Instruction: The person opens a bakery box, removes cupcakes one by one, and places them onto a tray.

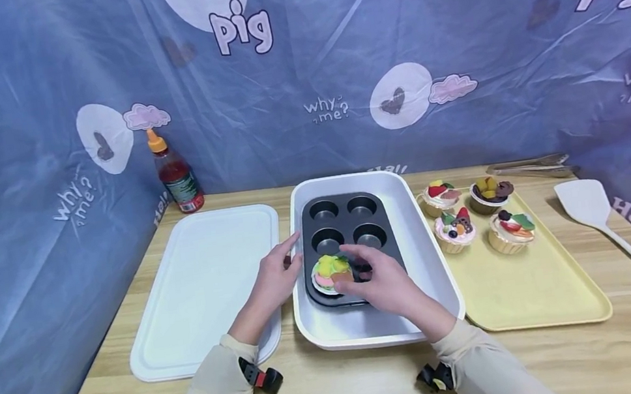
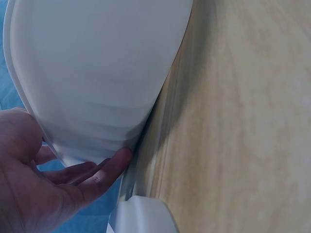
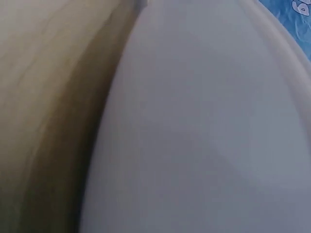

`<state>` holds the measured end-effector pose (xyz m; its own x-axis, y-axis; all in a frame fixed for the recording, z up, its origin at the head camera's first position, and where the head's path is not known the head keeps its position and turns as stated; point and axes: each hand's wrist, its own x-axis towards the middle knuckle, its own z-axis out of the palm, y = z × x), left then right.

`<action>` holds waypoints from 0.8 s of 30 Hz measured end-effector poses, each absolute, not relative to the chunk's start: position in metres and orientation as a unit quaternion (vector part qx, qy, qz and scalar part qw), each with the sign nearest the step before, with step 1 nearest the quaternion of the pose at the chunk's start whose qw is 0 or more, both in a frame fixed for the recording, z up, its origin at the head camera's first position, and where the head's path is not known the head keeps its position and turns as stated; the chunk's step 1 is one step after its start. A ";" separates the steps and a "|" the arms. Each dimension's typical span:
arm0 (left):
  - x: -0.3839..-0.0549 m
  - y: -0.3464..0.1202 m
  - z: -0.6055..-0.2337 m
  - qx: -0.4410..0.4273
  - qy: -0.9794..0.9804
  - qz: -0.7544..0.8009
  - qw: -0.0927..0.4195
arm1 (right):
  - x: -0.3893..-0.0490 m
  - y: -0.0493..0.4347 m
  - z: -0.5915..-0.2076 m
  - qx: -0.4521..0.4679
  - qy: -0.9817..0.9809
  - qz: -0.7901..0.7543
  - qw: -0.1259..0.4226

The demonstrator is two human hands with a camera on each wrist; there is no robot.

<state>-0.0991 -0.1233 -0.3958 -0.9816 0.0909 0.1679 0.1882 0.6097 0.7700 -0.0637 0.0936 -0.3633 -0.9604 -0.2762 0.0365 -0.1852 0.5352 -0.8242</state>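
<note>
In the head view my right hand [image 1: 378, 278] curves its thumb and fingers round the right side of a cupcake [image 1: 325, 276] with yellow, pink and brown toppings. The cupcake is at the near left cup of a black muffin tin [image 1: 347, 216]; whether it rests fully in the cup I cannot tell. The tin lies inside a deep white tray [image 1: 424, 262]. At that tray's left side, my left hand [image 1: 274, 274] holds the rim. The left wrist view shows its fingers [image 2: 99, 182] against the tray's outer wall. Only the tray wall [image 3: 194, 121] fills most of the right wrist view.
A white board [image 1: 208, 289] lies to the left, with a red sauce bottle [image 1: 180, 177] behind it. On the right, a yellow tray [image 1: 534, 292] carries several cupcakes [image 1: 510, 232]. Beyond it are a white spatula [image 1: 584, 200] and tongs [image 1: 530, 167].
</note>
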 end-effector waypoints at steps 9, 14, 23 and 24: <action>-0.098 -0.123 -0.395 -0.081 -0.893 -0.438 0.056 | -0.062 0.089 -0.366 -0.129 0.870 -0.470 0.070; -0.097 -0.124 -0.395 -0.080 -0.892 -0.441 0.056 | -0.061 0.088 -0.367 -0.131 0.868 -0.473 0.080; -0.099 -0.123 -0.395 -0.076 -0.890 -0.445 0.061 | -0.063 0.086 -0.368 -0.137 0.880 -0.449 0.065; -0.099 -0.123 -0.395 -0.075 -0.891 -0.444 0.060 | -0.063 0.085 -0.369 -0.139 0.882 -0.446 0.060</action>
<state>-0.0993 -0.1227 -0.3954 -0.9816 0.0810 0.1728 0.1867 0.5951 0.7816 -0.0628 0.0850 -0.3685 -0.9543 -0.2982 0.0187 -0.1918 0.5635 -0.8035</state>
